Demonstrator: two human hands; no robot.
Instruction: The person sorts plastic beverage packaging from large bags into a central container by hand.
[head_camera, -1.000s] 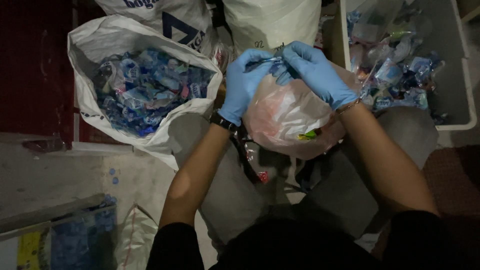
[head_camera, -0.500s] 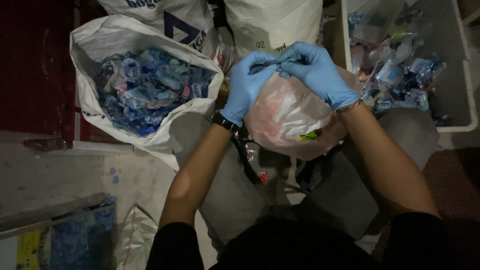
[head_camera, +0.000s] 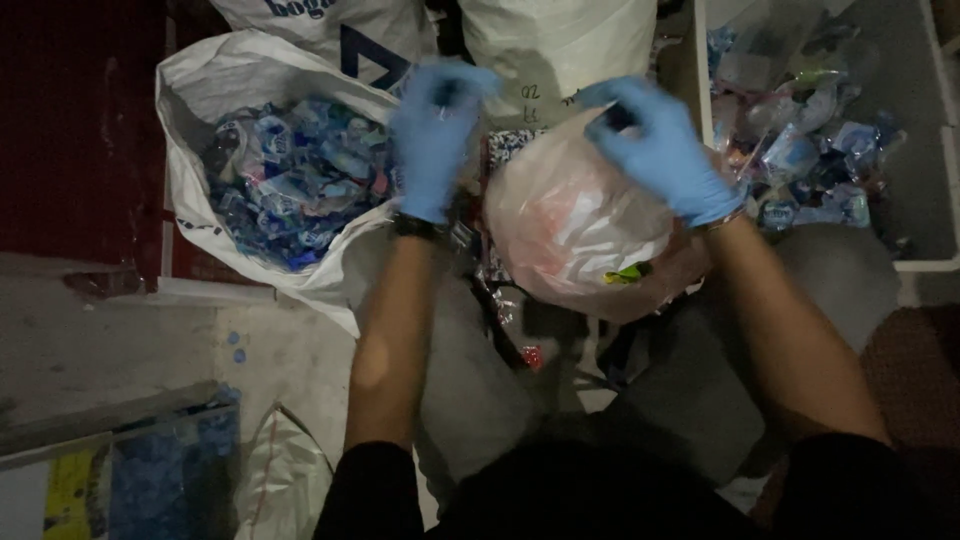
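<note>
Both my hands wear blue gloves. A pinkish translucent plastic bag (head_camera: 575, 215), full and rounded, rests on my lap. My right hand (head_camera: 660, 150) pinches the bag's top at its upper right. My left hand (head_camera: 435, 135) is raised to the left of the bag, fingers curled together; it appears to pinch something small, which I cannot make out. A dark watch sits on my left wrist.
A large white sack (head_camera: 200, 90) at the left holds several blue and white plastic wrappers (head_camera: 295, 180). Two more white sacks (head_camera: 560, 40) stand behind. A white tray (head_camera: 945, 140) at the right holds mixed plastic waste. Blue scraps lie at the lower left.
My hands, together at the bag's top before, have drawn apart. The left hand moved left toward the open sack; the right stays on the bag.
</note>
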